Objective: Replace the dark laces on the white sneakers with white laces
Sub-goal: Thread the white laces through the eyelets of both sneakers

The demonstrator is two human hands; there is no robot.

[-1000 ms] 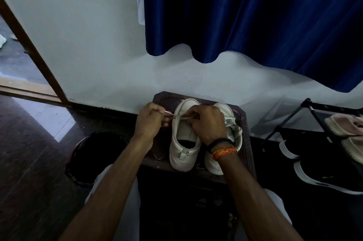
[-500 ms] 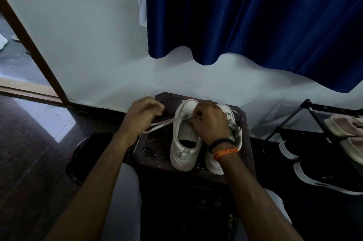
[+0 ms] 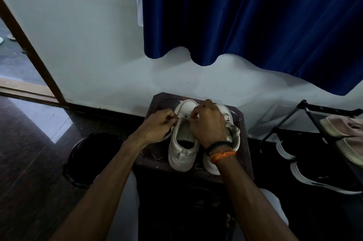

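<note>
Two sneakers (image 3: 183, 142) stand side by side, touching, and fill the middle and right of the small tabletop (image 3: 155, 159), leaving bare surface only along its left strip and near edge. Both hands (image 3: 208, 124) crowd over the far end of the left sneaker, and the wall (image 3: 88, 44) closes off the far side just behind the tabletop. A dark bin (image 3: 86, 154) sits on the floor near left, and a shoe rack (image 3: 324, 122) blocks the right.

Your two white sneakers stand side by side, heels toward you: the left sneaker (image 3: 183, 140) has a white lace (image 3: 181, 120) pulled across its forefoot; the right sneaker (image 3: 232, 132) is half hidden.
</note>
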